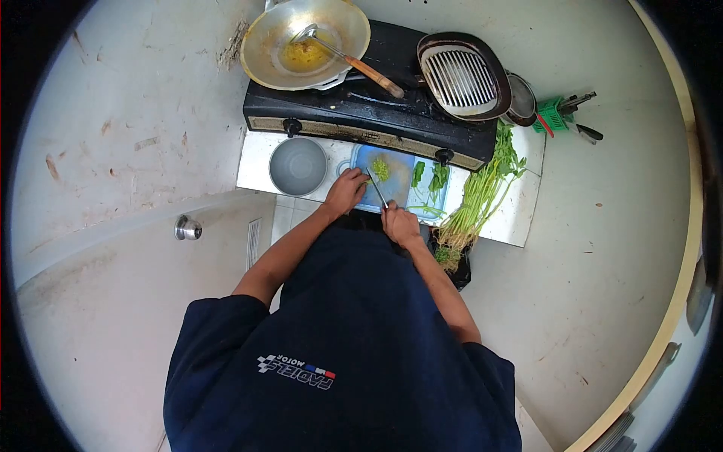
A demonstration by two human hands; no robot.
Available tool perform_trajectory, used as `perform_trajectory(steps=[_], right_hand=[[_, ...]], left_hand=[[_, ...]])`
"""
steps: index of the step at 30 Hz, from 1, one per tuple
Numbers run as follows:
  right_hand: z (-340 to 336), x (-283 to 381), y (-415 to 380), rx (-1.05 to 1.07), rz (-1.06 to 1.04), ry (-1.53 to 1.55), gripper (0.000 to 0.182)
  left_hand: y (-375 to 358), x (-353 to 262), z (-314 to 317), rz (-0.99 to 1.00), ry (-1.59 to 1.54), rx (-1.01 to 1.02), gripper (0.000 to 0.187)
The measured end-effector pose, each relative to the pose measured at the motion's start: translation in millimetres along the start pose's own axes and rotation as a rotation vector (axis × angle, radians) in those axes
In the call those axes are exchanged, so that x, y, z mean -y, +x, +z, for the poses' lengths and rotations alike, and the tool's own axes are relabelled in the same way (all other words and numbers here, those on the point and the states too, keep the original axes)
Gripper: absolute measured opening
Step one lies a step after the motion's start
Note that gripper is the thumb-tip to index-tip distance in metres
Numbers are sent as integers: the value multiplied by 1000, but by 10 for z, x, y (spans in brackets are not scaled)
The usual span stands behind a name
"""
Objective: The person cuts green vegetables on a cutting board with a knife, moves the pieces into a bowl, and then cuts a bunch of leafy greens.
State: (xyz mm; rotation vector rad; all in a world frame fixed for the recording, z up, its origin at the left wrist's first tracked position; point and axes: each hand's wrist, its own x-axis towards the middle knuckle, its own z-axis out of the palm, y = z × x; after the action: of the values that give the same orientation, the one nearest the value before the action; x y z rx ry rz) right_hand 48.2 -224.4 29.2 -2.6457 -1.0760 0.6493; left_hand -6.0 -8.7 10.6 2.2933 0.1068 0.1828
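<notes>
At the centre of the frame, just below the stove [331, 113], I see a knife [376, 186] angled across a blue board [407, 169], with a small heap of chopped greens [380, 169] by its blade. The right hand [401, 224] is closed round the handle. The left hand [346, 190] rests with bent fingers at the board's left side, close to the blade; whether it pinches a stem I cannot tell.

That closeness is the main worry: a slip of the blade, or fingertips straying forward, could mean a cut. The heap could scatter if a sleeve or wrist swept it. The bunch [486, 188] at the right of the board overhangs the counter [520, 211] and could slide off if bumped. Up top, the ladle [365, 71] juts past the wok's rim, so a knock might flip it out.

Counting: one knife, one board, one heap, two leafy clumps [438, 177] at the board's right, one big bunch, one black bag [463, 275] beneath it, one grey bowl [298, 166] at left, one wok [260, 45] upper left, one ladle, one grill pan [459, 75] upper right, one small pan [521, 102], one green basket [552, 114], two knobs [292, 126].
</notes>
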Motion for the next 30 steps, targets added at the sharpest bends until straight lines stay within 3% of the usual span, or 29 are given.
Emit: perform_trajectory(steps=[2, 14, 17, 26, 30], right_hand=[[-65, 27, -2, 101, 45, -1, 34], [213, -8, 87, -171, -79, -37, 32], [93, -24, 36, -69, -51, 32, 31], [178, 12, 137, -121, -25, 45, 32], [105, -28, 42, -46, -10, 35, 33]], left_hand=[[-4, 0, 0, 2, -6, -7, 24], [10, -7, 23, 8, 12, -26, 22], [4, 19, 28, 24, -3, -39, 20], [2, 14, 49, 24, 0, -49, 21], [7, -21, 33, -10, 4, -36, 21]])
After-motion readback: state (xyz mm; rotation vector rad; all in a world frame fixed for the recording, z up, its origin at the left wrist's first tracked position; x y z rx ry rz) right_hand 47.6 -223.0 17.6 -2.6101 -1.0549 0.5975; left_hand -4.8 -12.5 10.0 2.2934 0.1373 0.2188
